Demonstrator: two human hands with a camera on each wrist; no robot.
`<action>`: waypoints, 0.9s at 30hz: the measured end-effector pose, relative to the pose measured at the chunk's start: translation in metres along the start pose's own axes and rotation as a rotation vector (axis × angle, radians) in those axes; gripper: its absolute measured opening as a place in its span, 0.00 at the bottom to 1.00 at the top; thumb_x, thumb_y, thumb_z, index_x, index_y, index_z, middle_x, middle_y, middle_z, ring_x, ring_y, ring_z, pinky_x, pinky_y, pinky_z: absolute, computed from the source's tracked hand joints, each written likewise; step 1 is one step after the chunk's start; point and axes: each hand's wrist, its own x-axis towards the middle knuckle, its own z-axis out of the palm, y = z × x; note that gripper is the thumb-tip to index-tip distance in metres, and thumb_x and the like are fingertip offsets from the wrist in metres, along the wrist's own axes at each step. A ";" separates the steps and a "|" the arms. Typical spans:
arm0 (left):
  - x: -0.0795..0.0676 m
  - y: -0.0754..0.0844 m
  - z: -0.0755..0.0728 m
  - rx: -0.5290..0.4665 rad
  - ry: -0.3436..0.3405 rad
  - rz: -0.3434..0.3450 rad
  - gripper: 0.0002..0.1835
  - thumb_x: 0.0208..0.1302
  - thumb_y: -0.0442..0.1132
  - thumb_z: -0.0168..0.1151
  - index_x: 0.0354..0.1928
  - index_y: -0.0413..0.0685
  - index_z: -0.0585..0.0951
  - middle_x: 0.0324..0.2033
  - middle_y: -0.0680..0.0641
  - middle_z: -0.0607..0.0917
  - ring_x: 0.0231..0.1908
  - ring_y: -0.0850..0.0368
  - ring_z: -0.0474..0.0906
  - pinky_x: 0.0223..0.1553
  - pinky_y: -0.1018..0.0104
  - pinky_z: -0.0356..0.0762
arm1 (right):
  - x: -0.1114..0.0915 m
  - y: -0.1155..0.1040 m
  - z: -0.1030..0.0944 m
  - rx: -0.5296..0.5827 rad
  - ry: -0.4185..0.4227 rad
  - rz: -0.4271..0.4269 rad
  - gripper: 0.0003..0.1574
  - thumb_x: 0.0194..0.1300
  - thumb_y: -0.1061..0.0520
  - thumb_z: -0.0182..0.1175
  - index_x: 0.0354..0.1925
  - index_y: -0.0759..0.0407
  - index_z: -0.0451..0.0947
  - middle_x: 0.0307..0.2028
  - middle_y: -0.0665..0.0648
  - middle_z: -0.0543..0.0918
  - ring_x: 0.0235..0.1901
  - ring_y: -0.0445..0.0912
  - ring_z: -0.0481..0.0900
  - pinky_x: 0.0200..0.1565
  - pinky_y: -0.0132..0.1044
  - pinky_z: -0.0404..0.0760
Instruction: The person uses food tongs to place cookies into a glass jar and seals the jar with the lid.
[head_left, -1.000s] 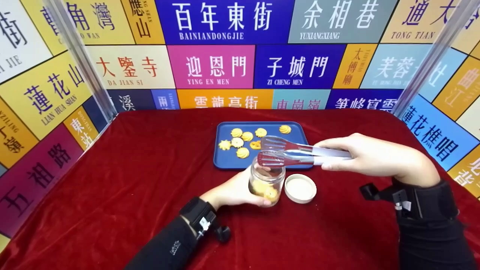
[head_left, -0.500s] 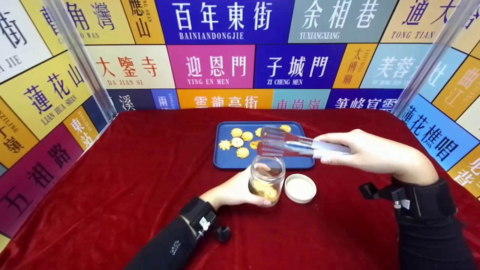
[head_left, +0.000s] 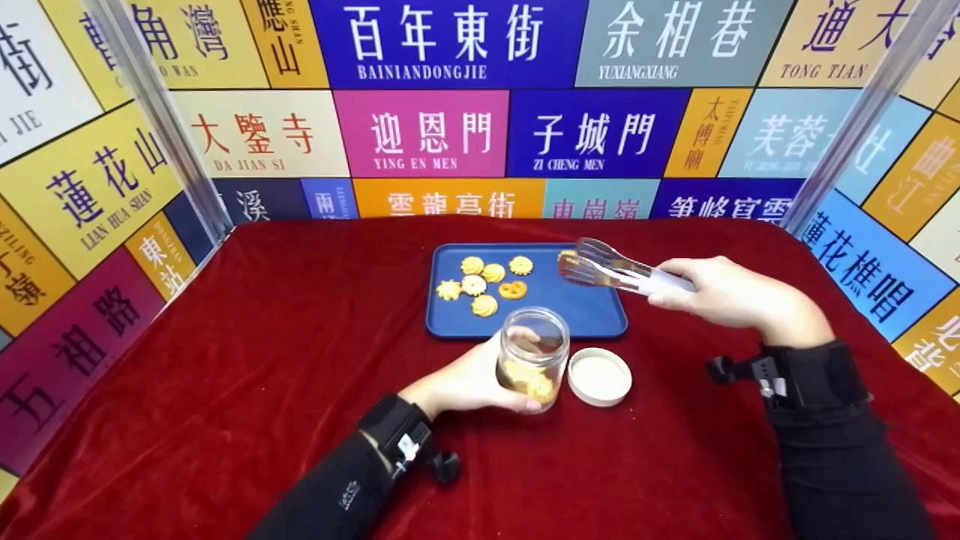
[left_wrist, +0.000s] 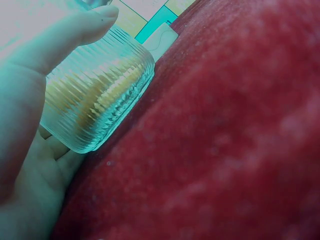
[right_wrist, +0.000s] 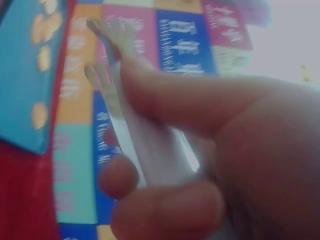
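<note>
My left hand (head_left: 469,382) grips a lidless glass jar (head_left: 534,349) with several yellow cookies (head_left: 529,379) inside. In the left wrist view, the thumb lies across the ribbed jar (left_wrist: 122,67) and the cookies show through its wall. My right hand (head_left: 731,292) holds metal tongs (head_left: 611,266) by their pale handles, with the slotted heads over the right part of a blue tray (head_left: 551,322). The heads partly cover one cookie at the tray's back right. The right wrist view shows the tongs (right_wrist: 117,85) with their tips apart and nothing between them.
Several yellow cookies (head_left: 472,285) and a pretzel-shaped cookie (head_left: 513,289) lie on the tray's left and middle. A white round lid (head_left: 600,376) rests on the red cloth (head_left: 315,337) right of the jar. Printed panels (head_left: 420,133) stand behind the table.
My right hand has carried the tongs away from above the jar, back and to the right over the tray. The left hand and the jar stay in place.
</note>
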 end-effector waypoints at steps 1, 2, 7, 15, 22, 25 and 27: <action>0.000 0.000 0.000 0.002 0.002 -0.001 0.47 0.50 0.38 0.86 0.70 0.43 0.69 0.56 0.54 0.86 0.58 0.59 0.82 0.66 0.64 0.76 | 0.004 0.004 0.004 0.010 -0.001 0.022 0.33 0.76 0.42 0.66 0.65 0.64 0.77 0.44 0.60 0.84 0.39 0.51 0.79 0.40 0.45 0.76; -0.001 0.001 0.000 0.005 0.004 -0.004 0.47 0.50 0.38 0.86 0.70 0.43 0.69 0.56 0.55 0.86 0.58 0.60 0.82 0.66 0.64 0.76 | 0.008 0.008 0.008 0.024 -0.002 0.050 0.34 0.76 0.42 0.66 0.66 0.65 0.76 0.44 0.62 0.84 0.38 0.52 0.79 0.38 0.45 0.76; 0.000 0.000 0.000 0.003 0.002 0.001 0.47 0.50 0.38 0.86 0.70 0.43 0.69 0.56 0.55 0.86 0.58 0.60 0.82 0.66 0.64 0.75 | 0.023 0.018 0.027 0.089 0.015 0.156 0.34 0.76 0.44 0.63 0.65 0.68 0.71 0.44 0.67 0.82 0.37 0.55 0.78 0.36 0.45 0.76; 0.000 -0.001 -0.001 0.002 0.002 0.000 0.46 0.51 0.38 0.86 0.70 0.44 0.69 0.56 0.54 0.86 0.58 0.59 0.82 0.66 0.63 0.76 | 0.045 0.023 0.062 0.114 0.109 0.207 0.33 0.78 0.45 0.61 0.63 0.72 0.73 0.48 0.71 0.82 0.44 0.62 0.78 0.48 0.55 0.77; 0.000 -0.002 -0.001 0.000 0.002 0.009 0.46 0.51 0.38 0.86 0.70 0.42 0.68 0.56 0.54 0.85 0.58 0.59 0.82 0.66 0.63 0.76 | 0.055 0.027 0.083 0.096 0.173 0.195 0.25 0.78 0.46 0.63 0.56 0.68 0.79 0.39 0.65 0.81 0.39 0.59 0.77 0.42 0.48 0.73; 0.000 -0.001 0.000 -0.008 -0.001 0.013 0.46 0.51 0.37 0.86 0.70 0.41 0.68 0.56 0.53 0.86 0.57 0.59 0.82 0.66 0.63 0.76 | 0.058 0.029 0.088 0.096 0.181 0.190 0.21 0.79 0.47 0.62 0.51 0.65 0.80 0.37 0.63 0.81 0.38 0.58 0.77 0.42 0.48 0.72; 0.000 0.000 0.000 -0.010 -0.002 0.012 0.46 0.51 0.38 0.86 0.70 0.42 0.68 0.57 0.53 0.86 0.58 0.59 0.82 0.66 0.63 0.76 | 0.060 0.030 0.091 0.094 0.176 0.186 0.21 0.79 0.46 0.61 0.50 0.64 0.80 0.37 0.64 0.81 0.39 0.59 0.77 0.43 0.49 0.73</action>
